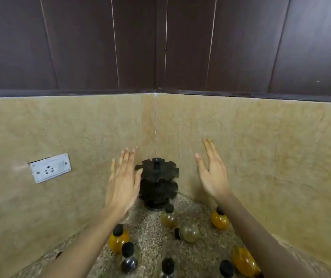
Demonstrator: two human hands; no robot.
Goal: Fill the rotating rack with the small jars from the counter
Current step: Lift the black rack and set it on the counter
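Note:
A black two-tier rotating rack (157,183) stands in the counter's corner, its notched slots holding no jars. My left hand (121,183) is open, fingers spread, its thumb touching or almost touching the rack's upper tier. My right hand (212,173) is open to the rack's right, apart from it. Several small round jars with black caps lie on the speckled counter (146,233): an amber jar (118,238) and a dark jar (129,259) at left, a yellowish jar (168,217) before the rack, a pale jar (188,232) on its side, an orange jar (219,218) at right.
Beige stone walls (80,137) close the corner on both sides. A white wall socket (50,167) sits on the left wall. Dark wooden cabinets (160,43) hang above. More jars lie at the bottom edge, including an amber one (244,262).

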